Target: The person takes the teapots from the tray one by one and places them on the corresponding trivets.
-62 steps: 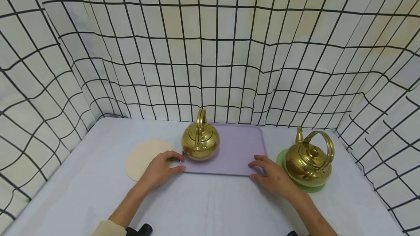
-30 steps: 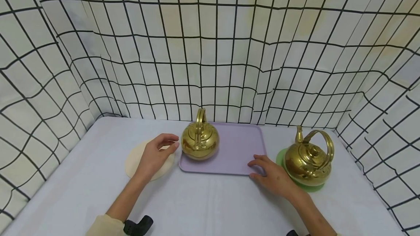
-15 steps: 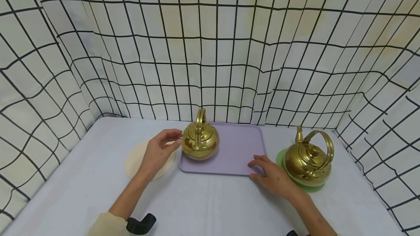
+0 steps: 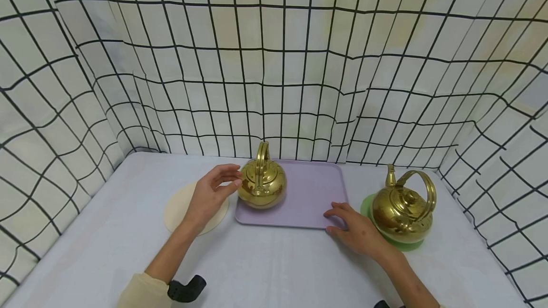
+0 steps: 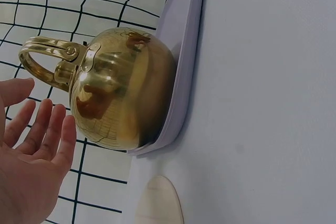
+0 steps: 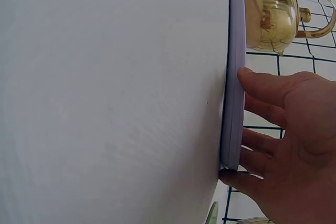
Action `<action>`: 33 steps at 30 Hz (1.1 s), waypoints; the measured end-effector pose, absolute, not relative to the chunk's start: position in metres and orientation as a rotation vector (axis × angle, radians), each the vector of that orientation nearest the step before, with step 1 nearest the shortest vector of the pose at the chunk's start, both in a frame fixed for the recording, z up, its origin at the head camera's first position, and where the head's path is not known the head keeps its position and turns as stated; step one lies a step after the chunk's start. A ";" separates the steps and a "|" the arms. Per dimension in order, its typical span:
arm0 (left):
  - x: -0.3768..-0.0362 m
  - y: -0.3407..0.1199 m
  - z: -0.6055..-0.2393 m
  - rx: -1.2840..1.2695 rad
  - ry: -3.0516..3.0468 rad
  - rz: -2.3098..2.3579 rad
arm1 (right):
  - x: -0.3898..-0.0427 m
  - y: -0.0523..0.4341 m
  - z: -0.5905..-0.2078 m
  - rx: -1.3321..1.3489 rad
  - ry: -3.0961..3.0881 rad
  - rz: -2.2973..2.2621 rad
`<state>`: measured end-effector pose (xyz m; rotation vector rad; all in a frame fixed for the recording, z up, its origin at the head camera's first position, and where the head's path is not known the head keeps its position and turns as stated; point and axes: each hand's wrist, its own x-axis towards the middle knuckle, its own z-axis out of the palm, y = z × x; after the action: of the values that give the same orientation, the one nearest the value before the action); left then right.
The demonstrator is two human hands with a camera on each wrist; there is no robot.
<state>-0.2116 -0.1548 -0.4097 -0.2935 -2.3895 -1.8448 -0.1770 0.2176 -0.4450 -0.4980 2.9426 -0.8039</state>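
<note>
On the left part of a lilac tray (image 4: 310, 191) stands a brass kettle (image 4: 267, 196) with an arched handle. My left hand (image 4: 207, 198) is raised beside this kettle, fingers spread and slightly bent, holding nothing. In the left wrist view a gap shows between those fingertips and the kettle's body. My right hand (image 4: 359, 232) rests at the tray's front right corner. Seen from the right wrist, its thumb (image 6: 257, 80) touches the front rim and its little finger (image 6: 239, 179) lies at the corner, the fingers relaxed.
Another brass kettle (image 4: 400, 215) sits on a green round mat (image 4: 411, 246) just right of my right hand. A beige round mat (image 4: 174, 210) lies under my left forearm's reach. Black netting over white cloth (image 4: 299, 89) surrounds the table (image 4: 274, 270) at back and sides.
My left hand has let go of the tray's left front corner, risen and moved beside the left kettle, edging slightly closer to it. My right hand and both kettles have stayed put.
</note>
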 end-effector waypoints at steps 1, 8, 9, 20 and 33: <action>-0.212 -0.155 -0.409 -0.294 -2.393 -1.842 | -0.177 0.218 -0.445 -0.502 2.942 -0.804; -0.212 -0.153 -0.409 -0.314 -2.376 -1.880 | -0.177 0.218 -0.446 -0.497 2.936 -0.813; -0.212 -0.153 -0.409 -0.322 -2.368 -1.890 | -0.177 0.218 -0.445 -0.495 2.935 -0.814; -0.212 -0.143 -0.408 -0.369 -2.318 -1.933 | -0.177 0.218 -0.446 -0.487 2.925 -0.831; -0.212 -0.130 -0.408 -0.421 -2.239 -1.987 | -0.177 0.217 -0.446 -0.475 2.930 -0.822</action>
<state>-0.2116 -0.1304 -0.4081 -0.4214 -2.2387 -1.9870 -0.1773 0.2173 -0.4456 -0.4745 2.9301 -0.8223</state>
